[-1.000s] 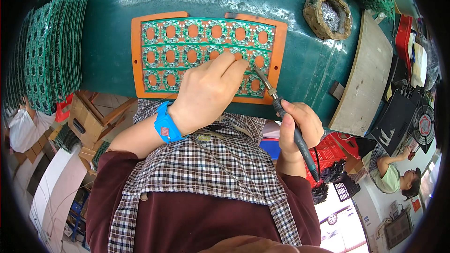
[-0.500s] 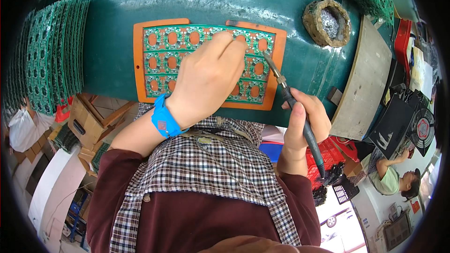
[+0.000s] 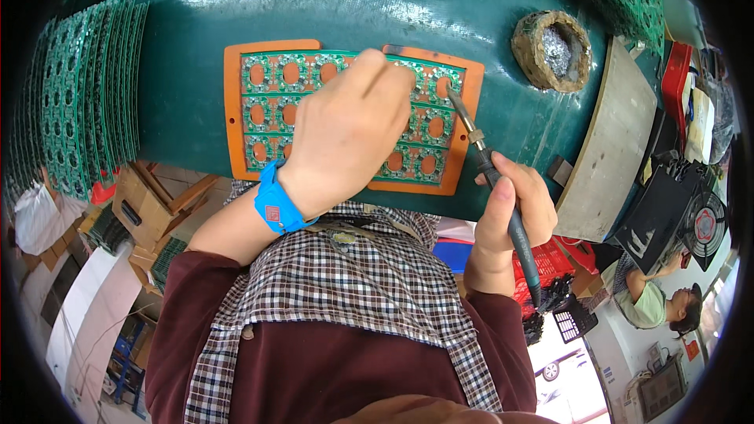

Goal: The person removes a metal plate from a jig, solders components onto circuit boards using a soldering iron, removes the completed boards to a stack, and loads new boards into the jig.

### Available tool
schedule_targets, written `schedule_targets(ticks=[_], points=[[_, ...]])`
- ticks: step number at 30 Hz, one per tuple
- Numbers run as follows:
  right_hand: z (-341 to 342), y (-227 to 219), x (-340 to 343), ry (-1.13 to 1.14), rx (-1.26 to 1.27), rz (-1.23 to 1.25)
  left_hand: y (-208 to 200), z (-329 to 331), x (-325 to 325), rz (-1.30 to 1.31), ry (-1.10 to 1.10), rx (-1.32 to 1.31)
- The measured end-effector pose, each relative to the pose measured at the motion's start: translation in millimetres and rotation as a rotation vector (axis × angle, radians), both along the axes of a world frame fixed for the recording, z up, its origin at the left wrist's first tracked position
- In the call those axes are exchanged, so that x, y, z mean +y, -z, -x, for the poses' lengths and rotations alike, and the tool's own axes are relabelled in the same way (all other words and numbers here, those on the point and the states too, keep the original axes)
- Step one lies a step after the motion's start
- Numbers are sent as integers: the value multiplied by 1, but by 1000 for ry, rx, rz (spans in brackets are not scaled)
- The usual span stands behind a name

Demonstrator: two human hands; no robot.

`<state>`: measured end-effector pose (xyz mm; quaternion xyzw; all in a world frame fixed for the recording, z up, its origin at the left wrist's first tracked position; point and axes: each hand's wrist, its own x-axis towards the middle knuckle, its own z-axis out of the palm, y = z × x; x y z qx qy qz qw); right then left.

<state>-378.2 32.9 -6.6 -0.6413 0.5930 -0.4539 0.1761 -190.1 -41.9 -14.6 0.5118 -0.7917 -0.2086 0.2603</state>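
Soldering iron (image 3: 519, 235): tip aims away from me & a bit left, just R of fingers of my L hand (image 3: 345, 137); long axis slants, butt end back twd me, below fingers of my R hand (image 3: 536, 200).
Iron look: dk handle, bare metal shaft, slim tip.
PCB panel (image 3: 273, 114): flat in orange tray (image 3: 234, 94), under my L fingers, long axis L–R across me.
Panel look: green, sm. parts all over, rows of oval cutouts w/ orange showing thru.
R fingers: wrapped round iron's handle, thumb laid along it.
L fingers: curled over panel; can't tell what, if anything, they pinch.
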Motion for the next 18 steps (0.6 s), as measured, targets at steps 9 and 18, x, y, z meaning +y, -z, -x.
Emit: schedule_targets(ticks=[9, 18], points=[[-13, 3, -15, -90, 38, 15, 11, 0, -6, -1, 48, 60], [-8, 1, 5, -141, 38, 124, -1, -11, 17, -97, 89, 78]])
